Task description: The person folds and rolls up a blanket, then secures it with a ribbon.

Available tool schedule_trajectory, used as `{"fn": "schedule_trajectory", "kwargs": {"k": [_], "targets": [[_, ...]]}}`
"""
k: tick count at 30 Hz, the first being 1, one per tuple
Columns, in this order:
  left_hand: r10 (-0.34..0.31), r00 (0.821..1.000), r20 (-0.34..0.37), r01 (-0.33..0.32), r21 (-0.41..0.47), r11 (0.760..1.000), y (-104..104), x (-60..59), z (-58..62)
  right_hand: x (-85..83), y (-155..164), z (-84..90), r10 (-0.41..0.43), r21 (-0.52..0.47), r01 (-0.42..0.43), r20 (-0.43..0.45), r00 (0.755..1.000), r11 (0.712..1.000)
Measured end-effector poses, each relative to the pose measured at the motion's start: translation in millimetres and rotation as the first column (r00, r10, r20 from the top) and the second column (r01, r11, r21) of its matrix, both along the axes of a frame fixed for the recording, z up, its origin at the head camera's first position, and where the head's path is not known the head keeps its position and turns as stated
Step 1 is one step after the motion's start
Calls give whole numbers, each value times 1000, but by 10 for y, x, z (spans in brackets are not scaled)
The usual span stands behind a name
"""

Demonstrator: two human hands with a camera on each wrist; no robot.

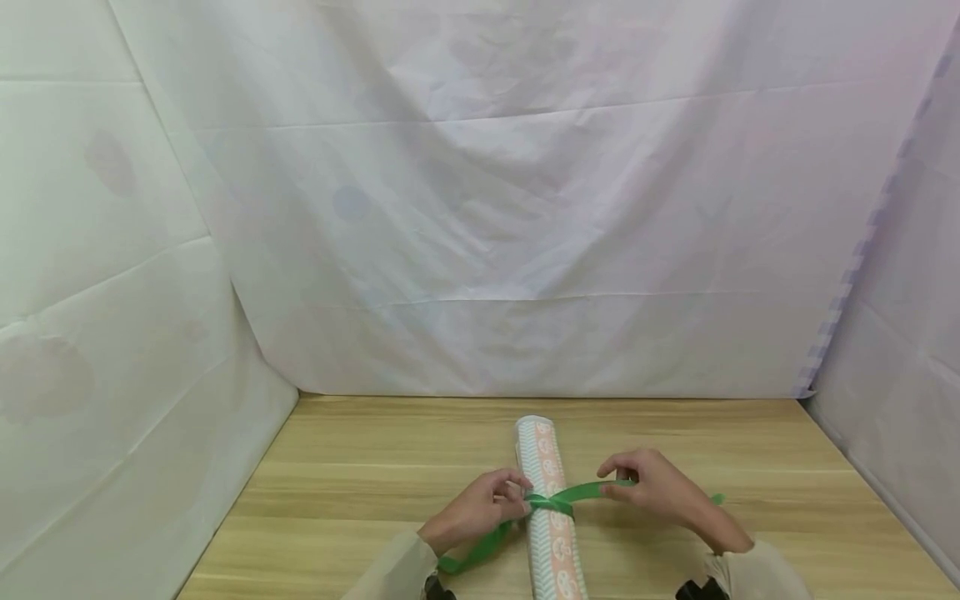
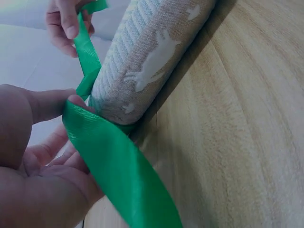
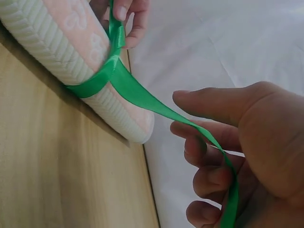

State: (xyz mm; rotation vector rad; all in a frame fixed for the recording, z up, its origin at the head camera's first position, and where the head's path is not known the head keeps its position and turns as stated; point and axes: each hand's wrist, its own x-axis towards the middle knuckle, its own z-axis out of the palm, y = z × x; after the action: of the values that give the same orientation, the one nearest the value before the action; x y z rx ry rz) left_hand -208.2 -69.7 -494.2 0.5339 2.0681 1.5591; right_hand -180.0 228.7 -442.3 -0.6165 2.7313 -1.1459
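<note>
A rolled-up patterned cloth (image 1: 562, 556), peach with white motifs and a ribbed pale band, lies lengthwise on the table. Round its middle runs a green ribbon (image 1: 551, 503), its two ends crossing on top. Close at the roll's left side, my left hand (image 1: 480, 507) pinches one end between thumb and forefinger; that tail (image 2: 118, 161) hangs down toward the table. To the right of the roll, my right hand (image 1: 654, 485) holds the other end, drawn out sideways. In the right wrist view this ribbon length (image 3: 147, 99) passes over the curled fingers, with the thumb raised off it.
Beneath everything is a light wood-grain table (image 1: 375, 467). White cloth sheets hang behind it (image 1: 480, 250) and along both sides. Dark wrist straps show at the cuffs of the pale sleeves (image 1: 765, 575).
</note>
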Motion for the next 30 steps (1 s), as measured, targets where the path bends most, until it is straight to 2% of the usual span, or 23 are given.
{"fn": "schedule_trajectory", "kwargs": {"k": [3, 7, 14, 22, 30], "targets": [[-7, 1000, 24, 7, 0, 1000, -14, 4, -7, 16, 1, -40, -9, 5, 9, 21, 1000, 1000], [-4, 1000, 23, 4, 22, 1000, -37, -8, -6, 30, 10, -57, -6, -3, 6, 35, 999, 1000], [8, 1000, -19, -8, -12, 1000, -84, -47, 4, 51, 67, -73, -18, -21, 20, 71, 997, 1000], [5, 999, -36, -5, 20, 1000, -111, -61, -18, 23, 167, -129, -39, -23, 41, 66, 997, 999], [17, 999, -41, -17, 7, 1000, -120, -65, -60, 23, 270, -262, -21, -35, 24, 75, 997, 999]]}}
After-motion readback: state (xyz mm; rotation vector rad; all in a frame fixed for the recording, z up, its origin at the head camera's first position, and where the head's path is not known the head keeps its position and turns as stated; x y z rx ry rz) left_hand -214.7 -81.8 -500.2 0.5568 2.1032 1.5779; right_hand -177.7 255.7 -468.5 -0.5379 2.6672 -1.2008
